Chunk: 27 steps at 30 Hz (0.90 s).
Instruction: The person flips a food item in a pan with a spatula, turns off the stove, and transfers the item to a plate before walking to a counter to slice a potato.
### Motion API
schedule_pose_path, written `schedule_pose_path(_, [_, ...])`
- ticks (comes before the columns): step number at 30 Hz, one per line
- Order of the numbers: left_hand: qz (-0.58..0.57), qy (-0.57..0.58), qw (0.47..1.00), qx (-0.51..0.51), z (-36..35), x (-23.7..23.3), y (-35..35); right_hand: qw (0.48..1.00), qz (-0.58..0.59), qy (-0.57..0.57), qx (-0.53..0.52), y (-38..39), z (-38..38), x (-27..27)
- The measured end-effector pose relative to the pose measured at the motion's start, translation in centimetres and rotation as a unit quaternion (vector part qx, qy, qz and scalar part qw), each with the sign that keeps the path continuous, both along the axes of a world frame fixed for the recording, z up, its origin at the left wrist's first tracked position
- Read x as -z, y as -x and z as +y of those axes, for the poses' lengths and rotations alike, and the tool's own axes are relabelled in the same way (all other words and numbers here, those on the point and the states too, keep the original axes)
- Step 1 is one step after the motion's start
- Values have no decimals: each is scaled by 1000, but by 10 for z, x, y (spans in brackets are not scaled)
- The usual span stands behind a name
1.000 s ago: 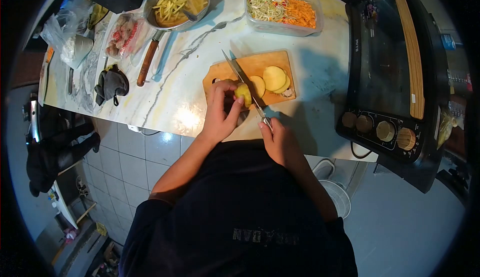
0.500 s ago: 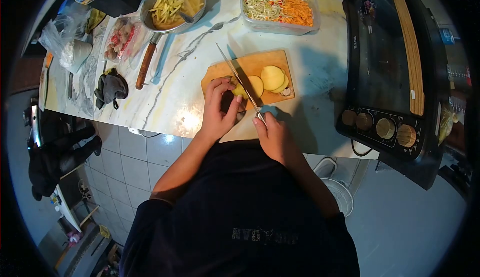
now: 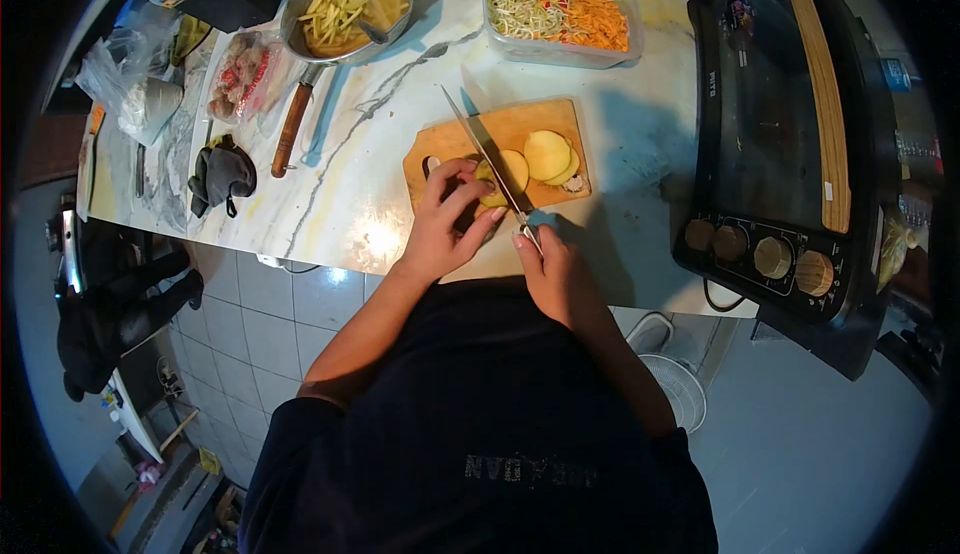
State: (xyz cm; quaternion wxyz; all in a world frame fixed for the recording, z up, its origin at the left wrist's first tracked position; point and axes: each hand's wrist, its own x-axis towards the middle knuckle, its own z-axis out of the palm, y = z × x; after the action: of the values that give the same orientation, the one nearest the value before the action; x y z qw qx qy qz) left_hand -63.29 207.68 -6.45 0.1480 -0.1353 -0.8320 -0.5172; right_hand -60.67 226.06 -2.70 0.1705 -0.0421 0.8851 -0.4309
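Note:
My right hand [image 3: 548, 266] is closed round the handle of a long kitchen knife [image 3: 484, 144], its blade pointing away and to the left over a wooden cutting board [image 3: 430, 149]. Curled fingers of my left hand [image 3: 447, 222] hold a potato [image 3: 486, 176] on the board, just left of the blade. A pale yellow potato slice [image 3: 513, 170] lies right at the knife. Farther right, several overlapping potato slices [image 3: 547, 157] rest near the board's right edge, with a small scrap [image 3: 573, 184] below them. My left fingers partly hide the potato.
Behind the board stand a pan [image 3: 400, 29] of cut potato sticks in liquid and a plastic container [image 3: 560, 52] of sprouts and shredded orange vegetable. A black toaster oven [image 3: 760, 134] is at right. Bagged food [image 3: 238, 79] and a dark cloth [image 3: 222, 176] lie left.
My left hand has shifted slightly right along the board, closer to the blade. The knife and my right hand have also moved slightly right.

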Motion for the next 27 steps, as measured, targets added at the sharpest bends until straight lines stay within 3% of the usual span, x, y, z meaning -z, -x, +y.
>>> schedule_pose_path(6, [11, 2, 999, 43, -2, 1, 2, 1000, -15, -7, 1, -1, 3, -3])
schedule_pose_path(15, [-18, 37, 999, -2, 0, -1, 6, 999, -27, 7, 18, -1, 3, -3])
schedule_pose_path(21, [-57, -3, 998, -40, 1, -3, 11, 998, -34, 27, 44, 3, 7, -6])
schedule_pose_path(23, [-183, -162, 969, -47, -1, -1, 13, 997, -37, 35, 53, 5, 9, -8])
schedule_pose_path(24, [-312, -117, 941, -57, -3, -29, 15, 997, -42, 30, 55, 5, 10, -8])
schedule_pose_path(25, [-314, -117, 941, -56, -5, -38, 18, 997, -48, 24, 56, 4, 11, -8])
schedule_pose_path(27, [-397, 31, 914, -71, -8, -47, 25, 997, -53, 26, 53, 5, 10, -12])
